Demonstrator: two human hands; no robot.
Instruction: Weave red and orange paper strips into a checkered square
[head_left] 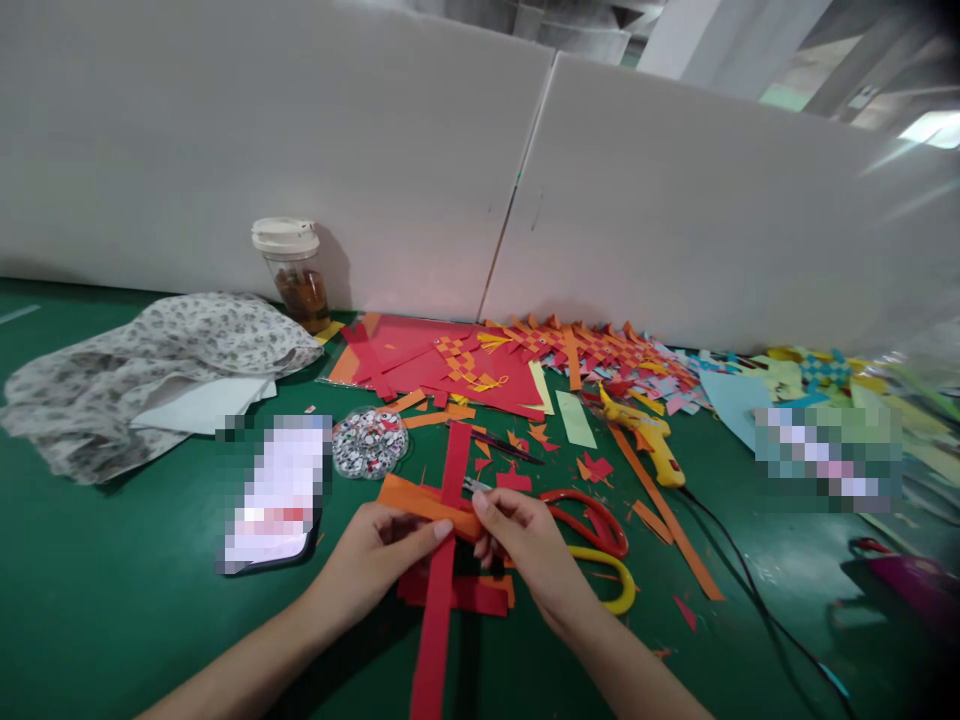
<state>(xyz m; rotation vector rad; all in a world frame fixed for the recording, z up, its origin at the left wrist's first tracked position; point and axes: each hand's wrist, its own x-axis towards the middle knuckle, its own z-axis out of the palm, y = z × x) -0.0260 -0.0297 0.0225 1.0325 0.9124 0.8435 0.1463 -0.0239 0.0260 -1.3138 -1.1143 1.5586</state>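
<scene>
My left hand (pixel 379 550) pinches an orange paper strip (pixel 409 496) where it crosses a long red paper strip (pixel 431 645). The thumb lies on top, at the crossing. At the other end of the orange strip, my right hand (pixel 529 540) has its thumb and fingers closed on the paper. The red strip runs upright between both hands and down past the lower picture edge. Below them, more red strips (pixel 484 597) lie on the green table. Scissors with a red loop (pixel 621 540) and a yellow loop (pixel 628 580) are beside my right hand, their blades partly hidden.
A yellow glue gun (pixel 656 445) with a black cord lies to the right. Woven paper fish (pixel 457 360) and scraps are at the back. A phone (pixel 277 490), a clear round case (pixel 370 443), a patterned cloth (pixel 202 340) and a drink cup (pixel 300 285) are left.
</scene>
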